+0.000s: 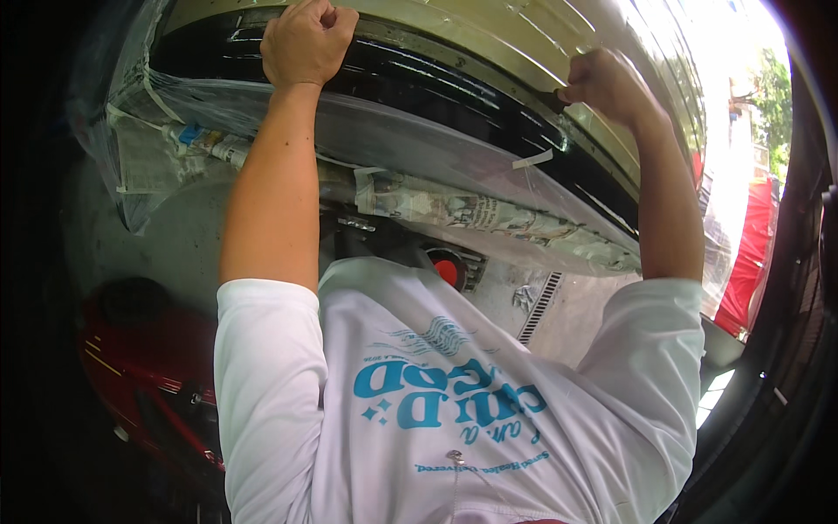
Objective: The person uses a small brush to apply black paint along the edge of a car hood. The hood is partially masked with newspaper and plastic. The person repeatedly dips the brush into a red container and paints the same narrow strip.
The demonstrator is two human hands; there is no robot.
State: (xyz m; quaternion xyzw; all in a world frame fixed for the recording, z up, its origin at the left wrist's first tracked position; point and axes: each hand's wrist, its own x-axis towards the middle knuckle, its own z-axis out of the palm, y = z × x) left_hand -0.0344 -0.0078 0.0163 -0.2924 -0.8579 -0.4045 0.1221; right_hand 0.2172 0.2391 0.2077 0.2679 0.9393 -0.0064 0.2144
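Observation:
A glossy black curved panel runs across the upper part of the head view, below a gold-coloured vehicle body. Along their border lies a narrow dark strip. My left hand is closed in a fist over the strip's left part; whatever it grips is hidden. Farther right, my right hand is closed too, with thumb and fingertips pressed together at the strip. A small dark piece shows by those fingertips, too unclear to name. Clear plastic film hangs along the black panel's lower edge.
Newspaper masking wraps a long part below the film. A loose piece of pale tape sticks to the film. On the floor are a red round object and a drain grate. A red vehicle stands at lower left.

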